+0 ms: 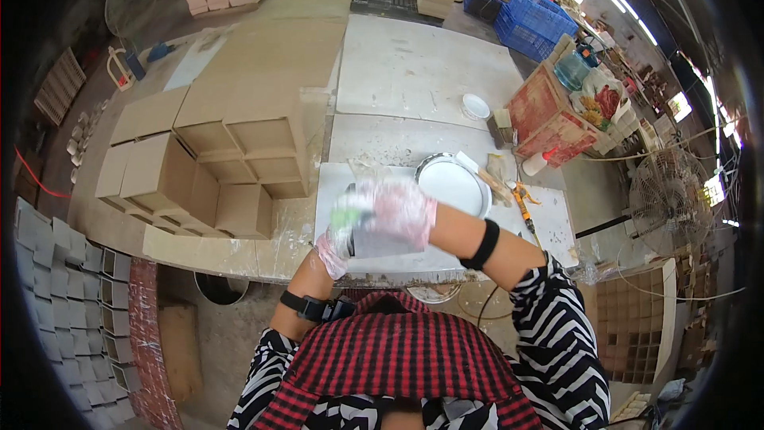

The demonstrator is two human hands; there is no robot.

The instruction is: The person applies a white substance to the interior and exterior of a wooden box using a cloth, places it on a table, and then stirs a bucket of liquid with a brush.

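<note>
Workshop — stacked cardboard boxes (155,167), white-spattered worktable (290,251), blue crates (535,25), caged fan (672,195).

Head-worn fisheye, downward over the worktable (422,72)

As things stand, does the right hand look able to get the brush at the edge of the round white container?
Probably yes: nothing visible covers the brush, which lies close by. However, the right hand appears busy at a blurred grey object.
</note>
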